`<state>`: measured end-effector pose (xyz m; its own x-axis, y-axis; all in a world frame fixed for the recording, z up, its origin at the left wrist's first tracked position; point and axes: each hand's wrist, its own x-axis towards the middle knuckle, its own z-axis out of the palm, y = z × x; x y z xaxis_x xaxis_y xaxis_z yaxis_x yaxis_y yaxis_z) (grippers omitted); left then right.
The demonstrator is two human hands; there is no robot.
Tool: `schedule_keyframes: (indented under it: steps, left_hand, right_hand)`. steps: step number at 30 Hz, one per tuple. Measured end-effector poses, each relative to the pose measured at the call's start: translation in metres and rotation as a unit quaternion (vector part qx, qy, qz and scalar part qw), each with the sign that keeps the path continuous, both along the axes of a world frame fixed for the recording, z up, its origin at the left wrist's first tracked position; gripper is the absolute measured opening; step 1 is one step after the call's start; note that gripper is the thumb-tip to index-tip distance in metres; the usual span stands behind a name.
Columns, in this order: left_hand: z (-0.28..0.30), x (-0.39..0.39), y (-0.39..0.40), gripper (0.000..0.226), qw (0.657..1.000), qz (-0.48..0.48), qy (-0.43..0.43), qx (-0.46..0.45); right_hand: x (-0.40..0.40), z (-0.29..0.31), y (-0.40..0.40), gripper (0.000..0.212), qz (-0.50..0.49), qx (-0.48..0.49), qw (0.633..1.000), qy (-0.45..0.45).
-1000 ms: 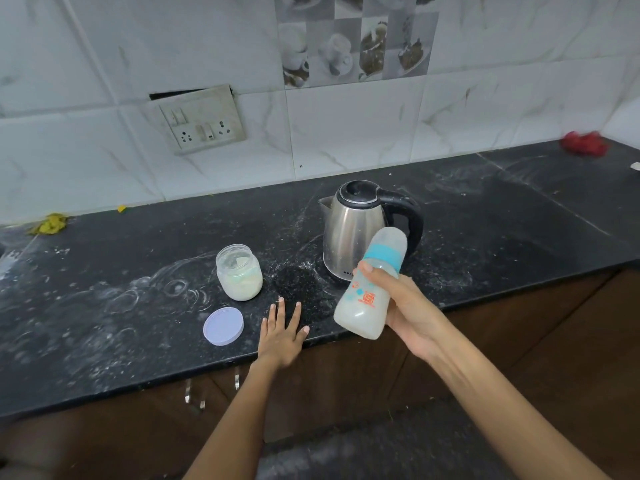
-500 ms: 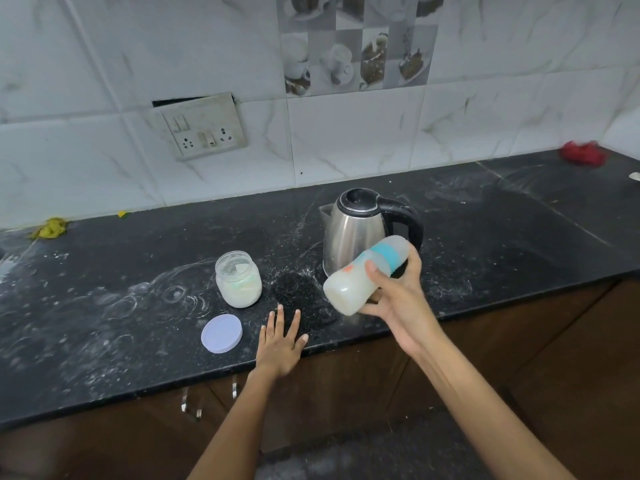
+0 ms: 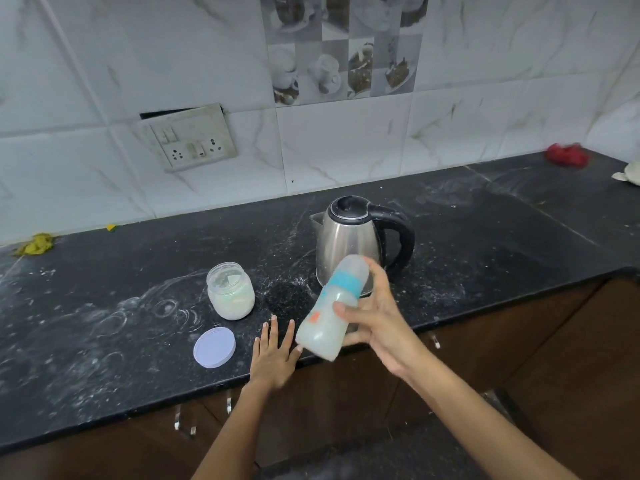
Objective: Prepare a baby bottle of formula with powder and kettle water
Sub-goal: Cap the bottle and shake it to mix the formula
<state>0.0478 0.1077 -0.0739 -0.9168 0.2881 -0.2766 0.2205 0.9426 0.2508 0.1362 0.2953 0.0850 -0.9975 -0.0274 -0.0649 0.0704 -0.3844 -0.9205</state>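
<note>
My right hand point(image 3: 379, 318) grips a capped baby bottle point(image 3: 329, 313) with a blue collar and milky liquid inside, held tilted above the counter's front edge. Flat on the black countertop point(image 3: 104, 327) rests my left hand point(image 3: 275, 353), fingers spread, holding nothing. A steel kettle point(image 3: 349, 244) with a black lid and handle stands just behind the bottle. To the left is an open glass jar of white powder point(image 3: 231, 291), and its lilac lid point(image 3: 214, 347) lies flat in front of it.
White powder is smeared across the counter. A switch and socket plate point(image 3: 188, 140) hangs on the tiled wall. A red cloth point(image 3: 566, 154) lies at the far right, yellow scraps point(image 3: 34, 244) at the far left. Brown cabinet doors point(image 3: 554, 341) run below the counter.
My right hand has swung the bottle from nearly horizontal back to a steeper tilt with its base down. The left hand stays flat on the counter. The view moved closer.
</note>
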Motion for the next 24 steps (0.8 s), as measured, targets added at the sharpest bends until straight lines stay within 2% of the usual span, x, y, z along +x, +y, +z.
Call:
schedule_keyframes:
  steps: [3, 5, 7, 8, 10, 12, 14, 17, 18, 20, 21, 22, 24]
  left_hand:
    - [0.002, 0.001, 0.002, 0.061, 1.0, 0.0, -0.007, 0.015]
    - [0.004, 0.002, 0.003, 0.063, 1.0, -0.003, -0.005, 0.006]
    - [0.007, 0.004, 0.002, 0.069, 1.0, -0.01, 0.006, -0.027]
    - [0.007, 0.004, 0.001, 0.071, 0.999, -0.013, 0.009, -0.033]
    - [0.006, 0.002, 0.0, 0.067, 1.0, -0.009, 0.003, -0.012]
    - [0.004, 0.0, 0.0, 0.062, 1.0, -0.005, -0.001, 0.014]
    - [0.003, 0.0, 0.002, 0.063, 1.0, -0.006, 0.002, 0.011]
    - [0.002, 0.001, 0.0, 0.074, 1.0, -0.01, 0.003, -0.018]
    - [0.002, 0.001, -0.001, 0.082, 1.0, -0.011, 0.0, -0.021]
    - [0.001, -0.002, -0.002, 0.105, 1.0, -0.002, -0.003, -0.003]
    - [0.0, -0.003, -0.001, 0.097, 1.0, 0.0, -0.003, 0.005]
    - [-0.001, -0.003, 0.0, 0.079, 1.0, -0.004, -0.002, 0.005]
    - [0.0, -0.001, 0.001, 0.062, 1.0, -0.005, 0.0, 0.005]
  right_hand:
    - [-0.012, 0.005, 0.007, 0.078, -0.11, -0.111, 0.988, 0.009]
    - [-0.007, 0.003, 0.002, 0.078, -0.055, -0.07, 0.996, 0.014]
    - [0.004, 0.001, -0.006, 0.084, 0.057, 0.03, 0.998, 0.011]
    - [0.006, 0.0, -0.007, 0.086, 0.08, 0.055, 0.995, 0.017]
    - [-0.001, 0.001, -0.004, 0.082, 0.013, 0.018, 0.999, 0.036]
    - [-0.011, 0.005, 0.0, 0.074, -0.1, -0.077, 0.992, 0.021]
    - [-0.012, 0.004, -0.001, 0.074, -0.105, -0.068, 0.992, -0.006]
    - [-0.003, -0.002, -0.003, 0.082, 0.031, 0.083, 0.996, -0.02]
    - [-0.003, -0.002, -0.001, 0.082, 0.032, 0.094, 0.995, -0.01]
    - [-0.011, 0.002, 0.006, 0.079, -0.061, 0.03, 0.998, -0.005]
    - [-0.016, 0.005, 0.009, 0.075, -0.109, -0.023, 0.994, -0.014]
    - [-0.019, 0.006, 0.01, 0.071, -0.132, -0.048, 0.99, -0.025]
    - [-0.017, 0.005, 0.007, 0.07, -0.081, 0.015, 0.996, -0.042]
